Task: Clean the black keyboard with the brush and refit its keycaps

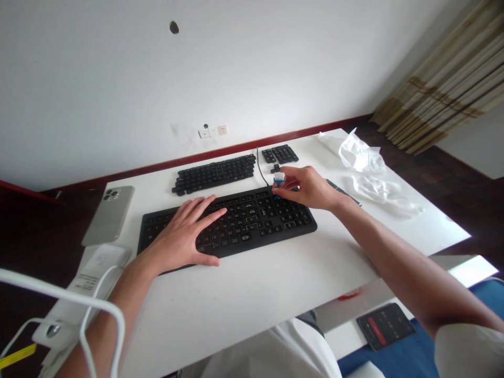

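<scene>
A black keyboard [252, 220] with its keycaps off lies across the white table. My left hand [183, 231] rests on its left part with the fingers spread and the thumb over the near edge. Above the keyboard's right back part, my right hand [305, 186] pinches a small brush [279, 180] with blue and white bristles turned upward; the fingers hide most of its handle. Loose black keycaps [216, 174] lie in rows behind the keyboard. A smaller group of keycaps [281, 154] sits to the right, beyond a thin cable [260, 167].
A phone [110, 212] lies at the table's left, near a white power strip [98, 268] and white cables [59, 294]. Crumpled white plastic or tissue [360, 152] is at the right. A second phone [386, 325] rests below the front edge. A wall stands behind the table.
</scene>
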The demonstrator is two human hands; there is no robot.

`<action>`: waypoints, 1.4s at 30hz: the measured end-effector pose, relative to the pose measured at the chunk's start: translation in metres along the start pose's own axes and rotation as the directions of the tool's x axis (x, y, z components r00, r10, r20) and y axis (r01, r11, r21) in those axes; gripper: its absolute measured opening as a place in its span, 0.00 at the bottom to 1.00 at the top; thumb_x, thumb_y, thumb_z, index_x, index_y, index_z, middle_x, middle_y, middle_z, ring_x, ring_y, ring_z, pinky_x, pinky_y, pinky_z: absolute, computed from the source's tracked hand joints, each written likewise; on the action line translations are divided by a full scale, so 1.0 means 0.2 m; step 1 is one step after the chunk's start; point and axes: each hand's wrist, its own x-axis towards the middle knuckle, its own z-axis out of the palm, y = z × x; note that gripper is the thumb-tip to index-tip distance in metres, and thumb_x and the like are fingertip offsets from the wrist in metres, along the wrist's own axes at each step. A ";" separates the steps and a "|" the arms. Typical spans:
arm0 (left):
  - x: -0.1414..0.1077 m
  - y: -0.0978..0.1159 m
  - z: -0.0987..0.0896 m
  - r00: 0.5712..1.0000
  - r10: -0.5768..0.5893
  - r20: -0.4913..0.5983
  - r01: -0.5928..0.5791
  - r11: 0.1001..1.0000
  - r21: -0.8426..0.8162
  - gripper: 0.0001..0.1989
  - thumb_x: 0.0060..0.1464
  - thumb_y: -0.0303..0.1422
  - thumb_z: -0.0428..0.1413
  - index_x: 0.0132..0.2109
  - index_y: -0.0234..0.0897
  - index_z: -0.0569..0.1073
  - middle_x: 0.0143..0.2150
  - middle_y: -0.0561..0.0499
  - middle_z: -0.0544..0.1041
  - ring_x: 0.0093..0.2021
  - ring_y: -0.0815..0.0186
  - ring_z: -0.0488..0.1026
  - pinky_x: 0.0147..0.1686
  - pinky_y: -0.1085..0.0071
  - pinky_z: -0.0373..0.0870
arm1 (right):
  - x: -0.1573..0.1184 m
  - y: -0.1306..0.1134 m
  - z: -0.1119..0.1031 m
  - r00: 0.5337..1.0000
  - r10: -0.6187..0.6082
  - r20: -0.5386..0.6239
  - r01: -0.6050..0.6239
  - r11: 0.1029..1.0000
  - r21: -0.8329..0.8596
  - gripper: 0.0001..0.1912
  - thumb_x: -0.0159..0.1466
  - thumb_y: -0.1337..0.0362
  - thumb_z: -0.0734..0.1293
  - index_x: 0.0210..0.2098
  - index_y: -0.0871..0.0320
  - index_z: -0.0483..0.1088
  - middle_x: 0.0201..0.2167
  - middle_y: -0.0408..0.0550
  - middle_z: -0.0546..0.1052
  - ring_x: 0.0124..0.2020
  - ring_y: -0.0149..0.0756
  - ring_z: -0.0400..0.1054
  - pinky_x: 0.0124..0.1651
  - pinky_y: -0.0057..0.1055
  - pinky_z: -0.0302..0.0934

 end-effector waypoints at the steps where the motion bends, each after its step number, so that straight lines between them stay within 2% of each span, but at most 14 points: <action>1: 0.00 0.00 0.00 1.000 0.001 -0.002 -0.001 1.000 -0.001 0.57 0.49 0.64 0.65 0.79 0.61 0.49 0.83 0.55 0.38 0.79 0.37 0.42 0.76 0.39 0.44 | 0.00 0.00 0.00 1.000 -0.001 0.001 0.001 1.000 -0.001 0.16 0.64 0.51 0.74 0.33 0.54 0.69 0.35 0.48 0.82 0.34 0.42 0.76 0.39 0.40 0.74; 10: 0.00 0.00 0.00 1.000 -0.001 0.006 0.001 1.000 0.014 0.56 0.51 0.66 0.63 0.79 0.61 0.48 0.83 0.55 0.36 0.80 0.38 0.40 0.76 0.40 0.42 | 0.00 -0.01 0.02 0.995 -0.094 0.023 0.096 0.992 -0.082 0.13 0.68 0.53 0.71 0.34 0.54 0.68 0.31 0.46 0.80 0.31 0.38 0.74 0.35 0.36 0.69; 18: 0.00 0.00 0.00 1.000 -0.002 0.008 0.002 1.000 0.010 0.56 0.50 0.65 0.63 0.79 0.62 0.47 0.83 0.56 0.36 0.80 0.38 0.40 0.76 0.39 0.42 | 0.01 -0.01 0.06 0.994 -0.103 0.028 0.104 0.994 -0.022 0.11 0.69 0.53 0.70 0.36 0.53 0.72 0.35 0.48 0.82 0.37 0.42 0.78 0.44 0.41 0.75; 20: 0.00 0.00 0.00 1.000 0.002 -0.002 -0.002 1.000 0.006 0.57 0.50 0.65 0.64 0.79 0.62 0.48 0.83 0.55 0.37 0.79 0.38 0.42 0.76 0.40 0.43 | 0.02 0.01 0.06 0.996 -0.089 -0.009 0.089 0.996 -0.017 0.12 0.68 0.52 0.71 0.36 0.53 0.73 0.34 0.47 0.81 0.35 0.42 0.77 0.44 0.42 0.76; 23: 0.00 0.00 0.00 1.000 0.008 -0.010 -0.008 1.000 0.008 0.57 0.50 0.64 0.65 0.79 0.61 0.48 0.83 0.55 0.38 0.79 0.37 0.43 0.76 0.40 0.44 | 0.02 0.03 0.06 0.988 -0.043 -0.146 0.050 0.998 0.047 0.14 0.65 0.50 0.73 0.36 0.54 0.75 0.34 0.47 0.81 0.36 0.42 0.78 0.47 0.45 0.77; 27: 0.00 0.00 0.00 1.000 0.002 -0.001 -0.002 1.000 0.013 0.56 0.50 0.65 0.64 0.79 0.61 0.48 0.83 0.54 0.38 0.79 0.37 0.43 0.75 0.39 0.46 | 0.03 0.02 0.03 0.953 -0.012 -0.302 0.050 0.992 0.118 0.19 0.64 0.51 0.74 0.51 0.52 0.76 0.39 0.47 0.83 0.40 0.43 0.79 0.52 0.45 0.77; 31: 0.00 0.01 -0.01 1.000 -0.005 0.008 0.004 1.000 0.018 0.56 0.51 0.65 0.63 0.79 0.61 0.48 0.83 0.53 0.38 0.79 0.36 0.42 0.75 0.37 0.47 | 0.04 0.02 0.00 0.920 0.011 -0.392 0.044 0.990 0.131 0.25 0.64 0.54 0.74 0.59 0.50 0.70 0.41 0.46 0.82 0.38 0.40 0.79 0.48 0.42 0.76; 33: 0.00 0.01 -0.01 1.000 -0.001 0.010 0.001 1.000 0.019 0.56 0.51 0.65 0.63 0.79 0.60 0.48 0.83 0.52 0.38 0.79 0.36 0.42 0.75 0.37 0.46 | 0.05 0.04 0.00 0.911 0.042 -0.409 0.020 0.989 0.146 0.24 0.64 0.54 0.73 0.58 0.50 0.69 0.41 0.46 0.82 0.36 0.40 0.78 0.44 0.40 0.75; 37: 0.00 0.00 -0.01 1.000 0.005 0.006 -0.005 1.000 0.008 0.56 0.51 0.64 0.64 0.79 0.60 0.49 0.83 0.52 0.38 0.79 0.36 0.43 0.75 0.38 0.46 | 0.06 0.07 0.00 0.900 0.044 -0.435 0.024 0.988 0.149 0.16 0.66 0.52 0.71 0.49 0.53 0.76 0.42 0.48 0.81 0.38 0.40 0.77 0.42 0.39 0.75; 40: 0.00 0.00 0.00 1.000 0.003 0.002 -0.003 1.000 0.004 0.56 0.51 0.64 0.64 0.79 0.61 0.48 0.83 0.52 0.38 0.79 0.35 0.43 0.75 0.37 0.46 | 0.07 0.09 0.01 0.896 0.066 -0.439 0.035 0.975 0.218 0.17 0.70 0.51 0.67 0.50 0.54 0.79 0.44 0.50 0.82 0.42 0.42 0.77 0.43 0.40 0.76; 42: 0.00 0.00 0.00 1.000 0.002 0.004 -0.002 1.000 0.007 0.56 0.50 0.65 0.64 0.79 0.61 0.48 0.83 0.53 0.38 0.79 0.35 0.43 0.75 0.37 0.46 | 0.07 0.09 0.02 0.889 0.087 -0.450 0.027 0.970 0.241 0.18 0.70 0.51 0.67 0.51 0.54 0.80 0.45 0.50 0.82 0.45 0.43 0.77 0.47 0.42 0.76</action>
